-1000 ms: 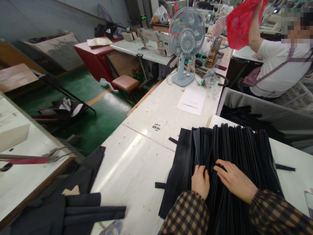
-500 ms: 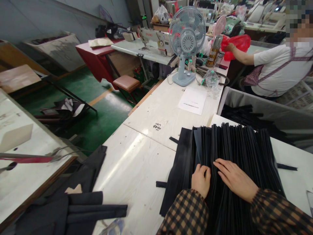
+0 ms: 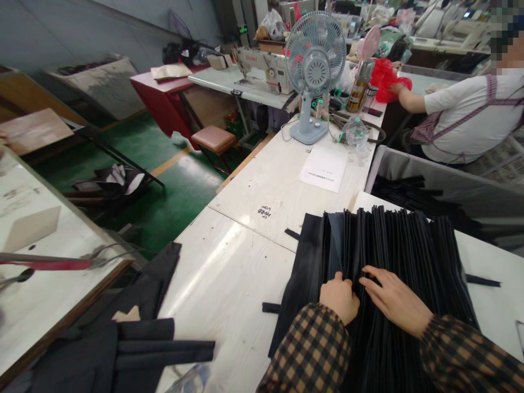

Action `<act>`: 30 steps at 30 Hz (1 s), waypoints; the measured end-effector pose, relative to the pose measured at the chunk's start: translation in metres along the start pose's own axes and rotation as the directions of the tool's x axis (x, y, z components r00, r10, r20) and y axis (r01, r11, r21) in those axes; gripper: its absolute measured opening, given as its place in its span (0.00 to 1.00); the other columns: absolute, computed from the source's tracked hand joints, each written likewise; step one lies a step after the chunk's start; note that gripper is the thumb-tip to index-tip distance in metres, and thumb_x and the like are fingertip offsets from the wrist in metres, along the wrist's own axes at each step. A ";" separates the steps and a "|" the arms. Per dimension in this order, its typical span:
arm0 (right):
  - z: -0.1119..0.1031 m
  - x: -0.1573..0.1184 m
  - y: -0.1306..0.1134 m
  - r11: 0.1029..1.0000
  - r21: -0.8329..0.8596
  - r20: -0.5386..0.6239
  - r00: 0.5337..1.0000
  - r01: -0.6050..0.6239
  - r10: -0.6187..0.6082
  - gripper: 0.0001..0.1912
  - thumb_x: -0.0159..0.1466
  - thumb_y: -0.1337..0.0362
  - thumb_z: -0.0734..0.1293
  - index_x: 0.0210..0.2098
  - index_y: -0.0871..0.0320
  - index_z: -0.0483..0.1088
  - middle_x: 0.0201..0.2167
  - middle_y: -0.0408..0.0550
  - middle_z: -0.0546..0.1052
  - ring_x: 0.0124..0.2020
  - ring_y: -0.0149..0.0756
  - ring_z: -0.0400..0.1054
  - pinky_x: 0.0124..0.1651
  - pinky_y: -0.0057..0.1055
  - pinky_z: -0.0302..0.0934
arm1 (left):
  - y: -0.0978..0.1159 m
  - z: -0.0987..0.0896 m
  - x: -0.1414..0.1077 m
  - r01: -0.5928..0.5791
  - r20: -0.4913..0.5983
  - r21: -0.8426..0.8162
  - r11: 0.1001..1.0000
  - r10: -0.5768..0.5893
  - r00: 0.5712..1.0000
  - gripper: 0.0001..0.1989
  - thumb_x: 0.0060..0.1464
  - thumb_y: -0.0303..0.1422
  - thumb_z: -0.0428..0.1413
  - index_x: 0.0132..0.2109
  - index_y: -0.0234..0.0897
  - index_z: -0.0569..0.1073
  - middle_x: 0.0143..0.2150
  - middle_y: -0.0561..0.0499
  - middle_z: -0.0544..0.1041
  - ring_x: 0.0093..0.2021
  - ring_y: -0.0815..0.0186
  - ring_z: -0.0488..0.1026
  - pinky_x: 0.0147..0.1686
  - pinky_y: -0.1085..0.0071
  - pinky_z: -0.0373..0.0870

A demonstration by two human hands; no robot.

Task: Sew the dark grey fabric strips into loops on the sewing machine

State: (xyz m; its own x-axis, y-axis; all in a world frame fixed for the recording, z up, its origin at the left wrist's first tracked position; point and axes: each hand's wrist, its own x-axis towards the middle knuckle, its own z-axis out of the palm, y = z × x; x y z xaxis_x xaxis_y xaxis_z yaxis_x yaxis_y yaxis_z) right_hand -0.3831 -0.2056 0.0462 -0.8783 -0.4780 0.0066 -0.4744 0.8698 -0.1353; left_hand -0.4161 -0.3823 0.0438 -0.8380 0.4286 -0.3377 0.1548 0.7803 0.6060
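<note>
A long row of dark fabric pieces [image 3: 409, 240], folded and standing on edge side by side, fills the right of the table. My left hand [image 3: 339, 297] is closed at the row's left part, its fingers curled on the top edges of several pieces; its fingertips are partly hidden. Just beyond it, a bluish-grey fabric face [image 3: 336, 240] shows between the black layers. My right hand [image 3: 395, 297] lies across the pieces to the right, fingers stretched out and a little apart, fingertips touching the edges. Dark strips [image 3: 483, 280] stick out from under the row.
A grey fan [image 3: 315, 71], a paper sheet [image 3: 323, 168] and a plastic bottle [image 3: 355, 134] stand or lie farther up the white table [image 3: 229, 262]. More dark fabric [image 3: 98, 344] hangs at lower left. A co-worker [image 3: 466, 112] handles a red bag [image 3: 385, 79] beyond a bin [image 3: 429, 174].
My left hand has shifted slightly right, and more of the bluish-grey fabric shows. My right fingers have spread slightly. The co-worker's hand and the red bag have moved.
</note>
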 end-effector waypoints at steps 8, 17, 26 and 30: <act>-0.001 0.002 -0.002 1.000 0.003 -0.014 1.000 -0.008 0.008 0.13 0.61 0.67 0.56 0.45 0.56 0.64 0.49 0.53 0.63 0.49 0.39 0.60 0.47 0.38 0.59 | -0.006 0.008 -0.003 0.071 -0.031 -0.043 0.997 -0.073 0.997 0.13 0.44 0.37 0.52 0.38 0.37 0.68 0.41 0.46 0.66 0.33 0.57 0.71 0.31 0.62 0.68; 0.001 0.000 -0.003 0.999 -0.031 -0.005 1.000 0.007 -0.007 0.14 0.61 0.66 0.56 0.46 0.54 0.63 0.49 0.51 0.64 0.48 0.38 0.61 0.48 0.38 0.59 | -0.015 0.023 -0.009 0.030 -0.226 -0.323 0.946 -0.108 0.968 0.19 0.58 0.29 0.37 0.57 0.38 0.51 0.51 0.48 0.66 0.48 0.69 0.66 0.47 0.73 0.63; 0.004 -0.001 -0.001 0.998 -0.062 -0.011 1.000 0.011 -0.012 0.20 0.62 0.63 0.55 0.54 0.58 0.56 0.51 0.50 0.64 0.49 0.37 0.60 0.50 0.37 0.57 | -0.007 0.019 -0.014 -0.044 -0.217 -0.390 0.920 -0.045 0.975 0.12 0.53 0.41 0.47 0.42 0.43 0.68 0.41 0.52 0.69 0.38 0.66 0.70 0.40 0.69 0.67; 0.003 0.000 -0.001 0.997 -0.074 -0.021 1.000 0.017 -0.019 0.21 0.62 0.63 0.55 0.55 0.59 0.55 0.52 0.52 0.64 0.50 0.38 0.59 0.50 0.37 0.57 | -0.005 0.020 -0.009 -0.018 -0.219 -0.356 0.934 -0.065 0.974 0.10 0.53 0.39 0.48 0.40 0.41 0.68 0.40 0.51 0.68 0.38 0.63 0.70 0.39 0.66 0.67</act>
State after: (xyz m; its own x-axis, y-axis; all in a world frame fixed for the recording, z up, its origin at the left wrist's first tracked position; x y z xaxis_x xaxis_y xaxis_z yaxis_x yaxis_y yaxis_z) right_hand -0.3828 -0.2067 0.0429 -0.8703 -0.4916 0.0300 -0.4925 0.8681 -0.0618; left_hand -0.3988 -0.3813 0.0291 -0.9405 0.2668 -0.2103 -0.0266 0.5594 0.8285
